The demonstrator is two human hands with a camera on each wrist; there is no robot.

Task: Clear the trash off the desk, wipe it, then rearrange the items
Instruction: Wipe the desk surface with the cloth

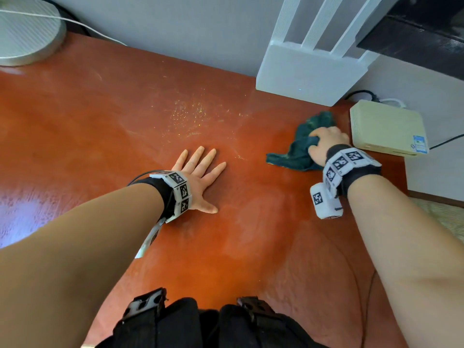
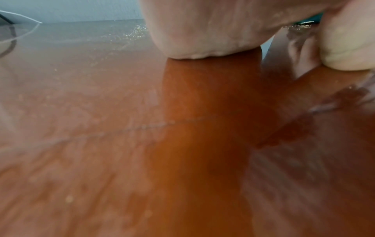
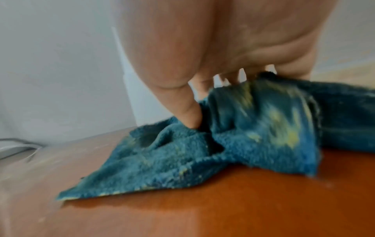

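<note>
A crumpled teal cloth [image 1: 300, 144] with yellowish stains lies on the reddish-brown desk [image 1: 105, 126] at the right. My right hand [image 1: 326, 144] grips it from above, fingers curled into the fabric [image 3: 253, 128]. My left hand [image 1: 200, 172] lies flat on the desk in the middle, fingers straight and spread, holding nothing; its palm [image 2: 213, 32] fills the top of the left wrist view. A patch of fine glittering specks [image 1: 187, 114] sits on the desk beyond my left hand. Streaky smears cover the desk surface [image 2: 101, 128].
A white router with upright antennas [image 1: 311, 76] stands against the wall at the back right. A cream box [image 1: 386, 129] with cables sits right of the cloth. A round grey base [image 1: 27, 33] with a white cable is at the back left. The desk's right edge [image 1: 406, 177] is near my right wrist.
</note>
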